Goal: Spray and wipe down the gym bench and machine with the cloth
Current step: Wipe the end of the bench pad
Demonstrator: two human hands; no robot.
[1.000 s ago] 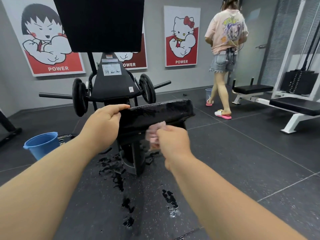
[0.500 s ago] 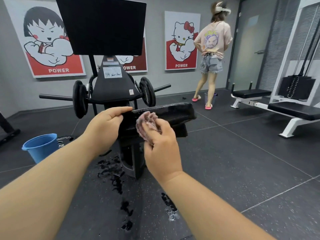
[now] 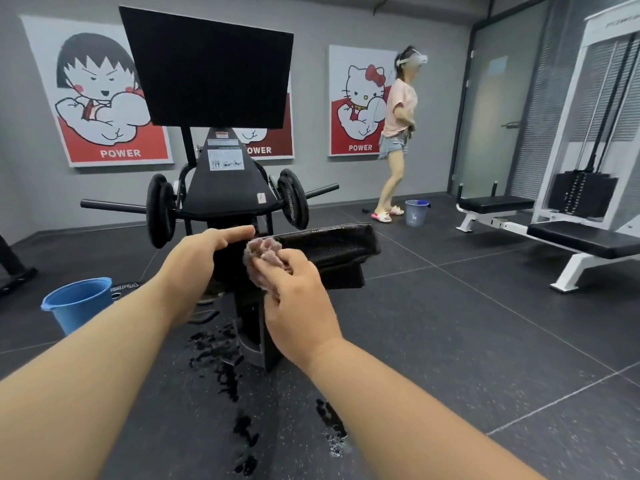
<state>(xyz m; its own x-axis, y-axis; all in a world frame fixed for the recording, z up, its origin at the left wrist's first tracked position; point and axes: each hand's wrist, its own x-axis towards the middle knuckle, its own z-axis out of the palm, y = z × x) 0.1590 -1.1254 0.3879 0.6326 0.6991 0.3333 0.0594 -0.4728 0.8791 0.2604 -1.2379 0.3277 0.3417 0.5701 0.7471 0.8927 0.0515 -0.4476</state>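
Note:
A black padded seat [image 3: 332,247] of the plate-loaded machine [image 3: 228,188] stands in front of me, its top wet and shiny. My left hand [image 3: 201,261] grips the seat's left end, fingers laid over the top edge. My right hand [image 3: 294,299] holds a bunched pinkish cloth [image 3: 263,254] and presses it against the seat's near left side, close to my left fingertips. The machine's big black back pad [image 3: 207,67] rises behind. No spray bottle is in view.
Dark wet splashes [image 3: 221,362] lie on the rubber floor under the seat. A blue bucket [image 3: 78,303] stands at the left. A person [image 3: 398,133] stands by a small grey bucket [image 3: 415,213] at the back. A white cable machine with black benches [image 3: 585,237] is at the right.
My right hand has carried the cloth up and left from the seat's front face to its near left side. The person at the back has walked farther away and turned.

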